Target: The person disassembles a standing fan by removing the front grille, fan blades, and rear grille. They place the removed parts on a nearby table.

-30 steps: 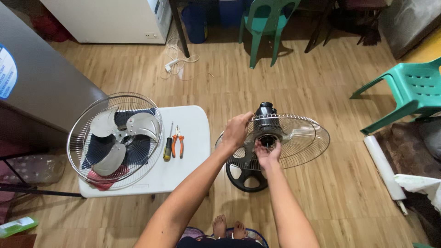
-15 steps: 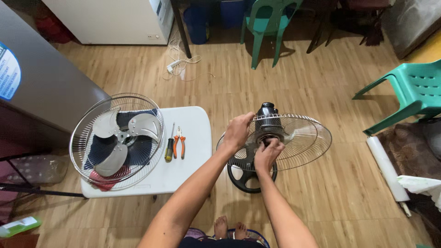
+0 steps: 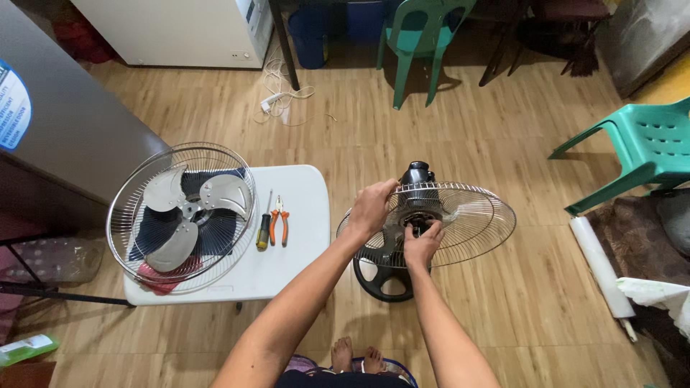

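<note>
A standing fan stands on the floor with its rear wire guard (image 3: 474, 215) tilted up and its black motor housing (image 3: 417, 174) behind. My left hand (image 3: 370, 208) grips the guard's left rim. My right hand (image 3: 422, 243) pinches the hub at the guard's centre, fingers closed on the centre piece. The fan's round black base (image 3: 381, 282) shows below my hands.
A white table (image 3: 302, 215) at left carries the front wire guard (image 3: 180, 212) with the grey fan blade (image 3: 190, 208) in it, a screwdriver (image 3: 264, 230) and orange-handled pliers (image 3: 279, 224). Green plastic chairs (image 3: 640, 154) stand at right and at the back. My bare feet (image 3: 356, 356) show below.
My right hand has shifted slightly on the hub at the guard's centre. My left hand stays on the rim. The view has moved a little.
</note>
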